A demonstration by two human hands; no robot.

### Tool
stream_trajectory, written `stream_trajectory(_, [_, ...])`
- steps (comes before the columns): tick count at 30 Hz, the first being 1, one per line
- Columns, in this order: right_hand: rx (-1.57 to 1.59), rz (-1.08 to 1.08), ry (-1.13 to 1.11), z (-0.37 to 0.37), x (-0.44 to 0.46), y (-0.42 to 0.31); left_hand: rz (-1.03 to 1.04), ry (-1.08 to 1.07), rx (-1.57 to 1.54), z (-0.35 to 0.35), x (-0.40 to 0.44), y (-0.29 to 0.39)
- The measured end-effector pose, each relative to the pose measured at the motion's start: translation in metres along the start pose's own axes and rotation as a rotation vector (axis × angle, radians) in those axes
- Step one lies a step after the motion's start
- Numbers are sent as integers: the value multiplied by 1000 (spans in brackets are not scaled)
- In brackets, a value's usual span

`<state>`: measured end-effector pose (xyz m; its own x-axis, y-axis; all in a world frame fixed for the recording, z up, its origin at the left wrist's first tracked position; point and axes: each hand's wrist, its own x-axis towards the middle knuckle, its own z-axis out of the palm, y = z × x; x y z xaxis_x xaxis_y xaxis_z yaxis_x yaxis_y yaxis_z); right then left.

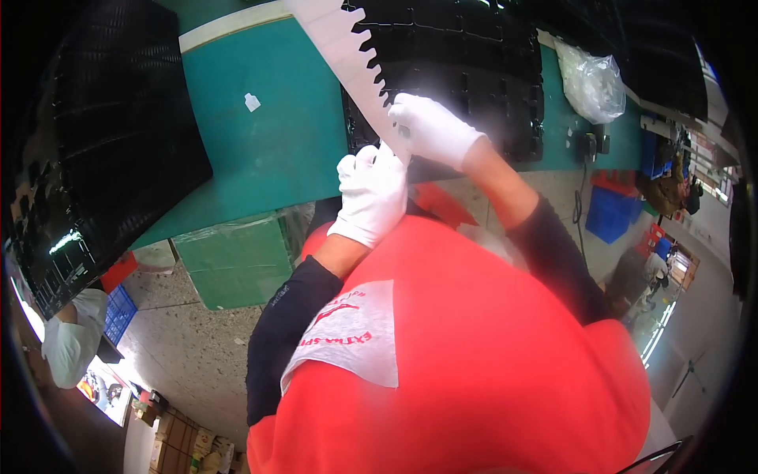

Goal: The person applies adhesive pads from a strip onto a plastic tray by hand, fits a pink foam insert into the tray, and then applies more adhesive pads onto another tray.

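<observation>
A long pale strip with a row of notches along one edge slants across the bench toward me. Its lower end is in my left hand, white-gloved, with the fingers curled closed around it. Against the notched edge, close above, my right hand is closed in a pinch, also in a white glove. Whether a small piece sits in those fingertips is hidden. Behind the strip lies a black moulded tray with rows of compartments. A small white tag-shaped piece rests on the green bench top, left of the strip.
Stacked black trays stand at the left. A clear plastic bag lies at the right of the bench. Below are a green box and a blue bin. Another person's sleeve shows at lower left.
</observation>
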<state>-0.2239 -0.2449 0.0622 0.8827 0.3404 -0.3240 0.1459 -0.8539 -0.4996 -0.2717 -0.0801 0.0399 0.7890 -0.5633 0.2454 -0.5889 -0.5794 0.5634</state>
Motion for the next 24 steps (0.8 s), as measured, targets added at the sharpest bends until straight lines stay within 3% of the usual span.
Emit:
stream_trajectory(8, [-59, -10, -109, 6, 9, 13, -7, 53, 78, 16, -5, -2])
stream_trajectory(10, [-119, -138, -122, 0, 9, 10, -54, 14, 43, 15, -6, 0])
stream_trajectory(12, [-135, -128, -126, -1, 12, 7, -34, 115, 133, 12, -4, -1])
stream_trajectory(14, [-155, -121, -127, -1, 10, 5, -36, 93, 99, 1, -4, 2])
stream_trajectory(16, [-117, -150, -47, 0, 7, 6, -238, -144, -143, -15, -6, 10])
stream_trajectory(17, [-119, -154, -44, 2, 4, 2, -238, -139, -139, -18, -12, 12])
stream_trajectory(20, [-440, -76, 116, 14, -8, -22, -118, -55, -237, -15, -30, 8])
stream_trajectory(22, [-474, -101, 82, 24, -17, -31, -154, 404, -331, 2, -42, 1])
stream_trajectory(24, [-424, -119, 105, 33, -21, -21, -490, 381, -637, 11, -51, 1])
